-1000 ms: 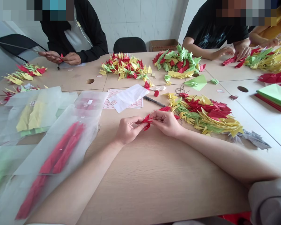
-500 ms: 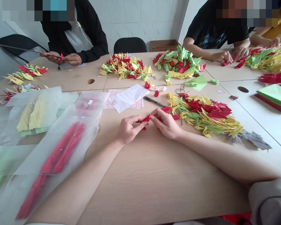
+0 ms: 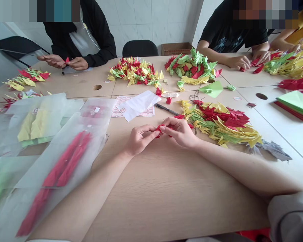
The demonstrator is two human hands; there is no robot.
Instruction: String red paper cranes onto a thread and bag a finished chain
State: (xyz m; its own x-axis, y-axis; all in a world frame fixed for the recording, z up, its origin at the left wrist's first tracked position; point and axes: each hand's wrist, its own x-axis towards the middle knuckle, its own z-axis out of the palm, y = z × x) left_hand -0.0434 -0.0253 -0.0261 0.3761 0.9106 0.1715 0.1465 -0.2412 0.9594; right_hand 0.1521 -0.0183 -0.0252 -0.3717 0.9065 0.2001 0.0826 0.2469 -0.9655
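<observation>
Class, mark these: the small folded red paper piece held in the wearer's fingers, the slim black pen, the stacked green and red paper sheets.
Small folded red paper piece [image 3: 160, 127]: head view, its exposed middle.
Slim black pen [image 3: 166, 109]: head view, mid-barrel.
Stacked green and red paper sheets [image 3: 297, 102]: head view, green top sheet.

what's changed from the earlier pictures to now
The right hand has shifted its thumb further left over the red paper piece, which shows less than at first. A co-worker's hand at upper right sits lower. The left hand keeps its pinch; the pen hasn't moved.
</observation>
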